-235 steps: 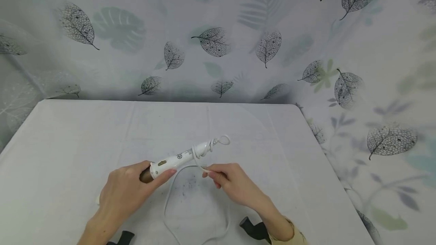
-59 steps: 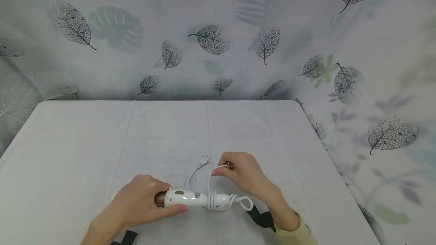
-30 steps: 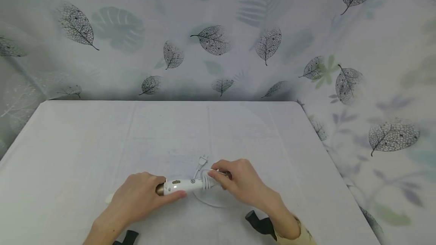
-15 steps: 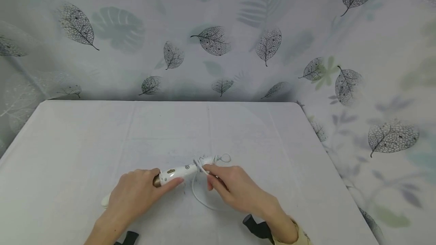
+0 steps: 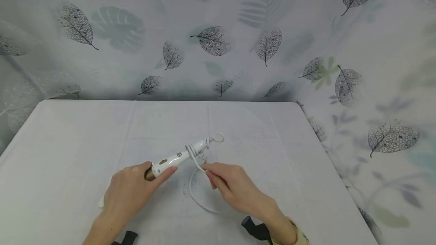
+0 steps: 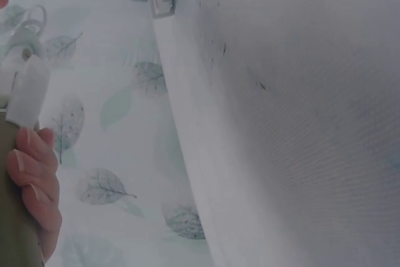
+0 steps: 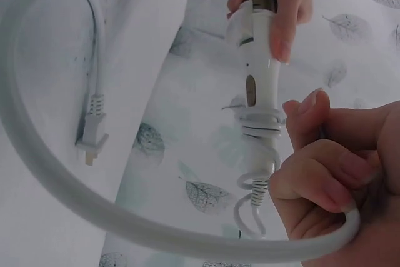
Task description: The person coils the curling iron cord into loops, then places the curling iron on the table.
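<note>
A curling iron (image 5: 170, 163) with a white handle and a gold-brown barrel slants up to the right in the head view. My left hand (image 5: 131, 188) grips its barrel, thumb along the start of the handle; the barrel's pale tip (image 5: 101, 202) shows beyond the hand. White power cord (image 5: 191, 191) is wound in several turns round the handle's far end, with a small loop (image 5: 218, 137) sticking out there. My right hand (image 5: 235, 186) pinches the cord just below the handle. The two-pin plug (image 7: 92, 130) hangs from the cord's free end in the right wrist view.
A white cloth-covered table (image 5: 163, 124) lies under the hands, with small dark specks near its middle. Leaf-patterned fabric (image 5: 238, 48) stands behind and along the sides. Black straps (image 5: 255, 230) sit by both wrists.
The right hand has carried the cord from behind the handle over to its near side, where more turns show than at first. The handle, level two seconds ago, now tilts up and away.
</note>
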The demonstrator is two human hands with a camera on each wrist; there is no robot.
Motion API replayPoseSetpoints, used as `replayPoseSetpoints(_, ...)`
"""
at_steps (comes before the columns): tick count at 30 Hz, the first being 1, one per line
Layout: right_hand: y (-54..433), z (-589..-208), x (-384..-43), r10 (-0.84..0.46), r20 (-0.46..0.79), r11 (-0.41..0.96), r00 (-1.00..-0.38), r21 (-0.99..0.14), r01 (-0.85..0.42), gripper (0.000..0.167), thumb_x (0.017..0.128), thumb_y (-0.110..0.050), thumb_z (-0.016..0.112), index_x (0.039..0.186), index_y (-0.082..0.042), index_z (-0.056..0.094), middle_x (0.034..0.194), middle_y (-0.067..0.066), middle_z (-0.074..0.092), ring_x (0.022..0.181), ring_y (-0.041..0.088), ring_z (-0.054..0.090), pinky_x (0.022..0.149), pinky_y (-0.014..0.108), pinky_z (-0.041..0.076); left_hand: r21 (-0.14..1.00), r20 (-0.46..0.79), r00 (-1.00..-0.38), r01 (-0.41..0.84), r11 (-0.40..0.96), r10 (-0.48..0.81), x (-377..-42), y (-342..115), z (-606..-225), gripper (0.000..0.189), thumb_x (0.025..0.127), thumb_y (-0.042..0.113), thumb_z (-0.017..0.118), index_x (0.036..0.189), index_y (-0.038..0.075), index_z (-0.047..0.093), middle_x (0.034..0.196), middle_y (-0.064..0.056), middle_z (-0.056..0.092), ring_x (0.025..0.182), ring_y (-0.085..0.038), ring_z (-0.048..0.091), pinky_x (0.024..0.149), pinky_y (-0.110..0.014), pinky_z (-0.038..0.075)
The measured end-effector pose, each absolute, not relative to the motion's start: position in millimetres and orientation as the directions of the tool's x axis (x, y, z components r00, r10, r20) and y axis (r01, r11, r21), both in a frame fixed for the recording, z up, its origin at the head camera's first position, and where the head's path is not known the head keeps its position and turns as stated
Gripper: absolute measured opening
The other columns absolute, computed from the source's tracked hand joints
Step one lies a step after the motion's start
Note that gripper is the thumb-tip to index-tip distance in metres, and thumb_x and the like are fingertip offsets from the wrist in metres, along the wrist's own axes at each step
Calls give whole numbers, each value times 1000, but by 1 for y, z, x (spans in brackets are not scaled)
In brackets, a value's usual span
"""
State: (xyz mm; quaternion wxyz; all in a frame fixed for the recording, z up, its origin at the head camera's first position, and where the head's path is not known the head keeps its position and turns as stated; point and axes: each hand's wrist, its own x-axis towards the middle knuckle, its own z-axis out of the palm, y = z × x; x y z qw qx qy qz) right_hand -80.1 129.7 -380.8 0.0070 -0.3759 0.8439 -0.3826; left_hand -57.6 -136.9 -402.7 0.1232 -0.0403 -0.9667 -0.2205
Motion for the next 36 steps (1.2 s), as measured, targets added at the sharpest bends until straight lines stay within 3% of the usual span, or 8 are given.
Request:
replayPoseSetpoints(7,129,-384,-80,-697,290,384,-656,-621,-683,24,102,-6,55,123,-6,66,72,-7,52,63,-4,41,58,10,40,446,261,-965,110,888,-12,-57,-138,-400,61,84,63,70,57,17,40,52,7,28,45,-9,29,43,-24,21)
replayPoseSetpoints(11,131,-382,-81,-661,236,421,-713,-670,-612,29,100,-1,56,126,-8,66,73,-7,52,62,-2,41,56,14,40,480,297,-954,107,871,-47,-56,-139,-398,62,82,60,73,57,17,36,52,8,25,46,-8,27,43,-23,20)
replayPoseSetpoints(15,133,-378,-81,-598,132,444,-791,-767,-463,29,102,-5,52,127,-11,67,75,-7,55,60,0,41,54,19,40,515,344,-937,129,847,-66,-56,-140,-398,61,82,55,76,57,18,35,53,11,23,47,-4,24,43,-22,19)
replayPoseSetpoints(20,136,-374,-82,-517,-19,441,-856,-863,-247,25,108,-23,45,111,-15,68,73,-5,54,55,3,38,53,21,37,563,407,-907,156,812,-108,-58,-142,-399,60,80,48,81,57,19,33,54,14,20,48,-1,20,44,-19,15)
replayPoseSetpoints(23,138,-372,-84,-499,-71,412,-864,-896,-165,29,109,-26,43,100,-13,67,71,-1,52,55,7,37,53,22,34,599,425,-893,153,786,-150,-58,-144,-397,59,78,43,84,57,19,35,54,14,21,49,-1,20,45,-18,14)
replayPoseSetpoints(28,143,-373,-90,-486,-83,417,-870,-897,-148,32,108,-22,43,97,-8,70,69,1,51,61,10,40,61,24,36,631,441,-887,197,750,-139,-57,-145,-394,54,77,37,85,57,19,38,55,15,21,50,1,19,44,-17,14)
replayPoseSetpoints(32,144,-374,-95,-432,-49,475,-901,-861,-181,28,106,-24,47,98,-10,70,69,-2,52,66,12,48,67,26,40,626,466,-880,258,736,-88,-56,-144,-394,42,77,35,86,61,18,50,54,16,24,49,2,22,42,-18,17)
replayPoseSetpoints(36,145,-376,-97,-395,-10,526,-919,-823,-216,25,106,-26,51,99,-11,69,69,-4,52,64,11,49,64,26,41,624,456,-888,273,732,-58,-55,-143,-396,36,75,36,87,64,19,57,53,16,28,47,2,24,41,-19,19)
